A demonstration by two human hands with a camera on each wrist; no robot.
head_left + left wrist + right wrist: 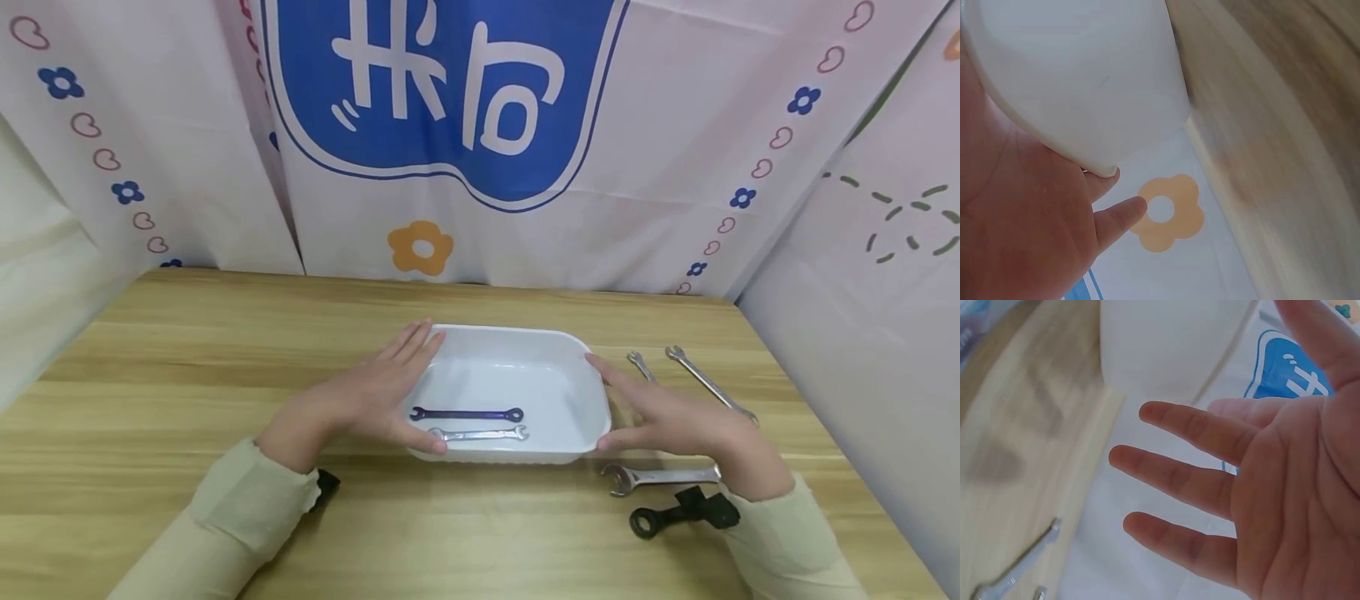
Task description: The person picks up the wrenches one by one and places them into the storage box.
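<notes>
A white rectangular tray [558,400] rests on the table. Inside, near its front wall, lie a dark purple-blue wrench [468,414] and a silver wrench [487,433], side by side. My left hand [367,400] spans the tray's left end, fingers straight at the back corner and thumb on the front rim; the wrist view shows the tray wall [1079,69] against this hand. At the right end, my right hand [671,417] spreads its straight fingers, index and thumb at the rim. Its other fingers [1175,481] stand apart from the tray.
Right of the tray lie a large silver wrench [667,477], a long silver wrench [708,383] and a smaller one [641,365], partly behind my right hand. A black ring-ended piece [645,523] lies by the right wrist. Printed cloth [637,217] hangs behind the wooden table [480,533].
</notes>
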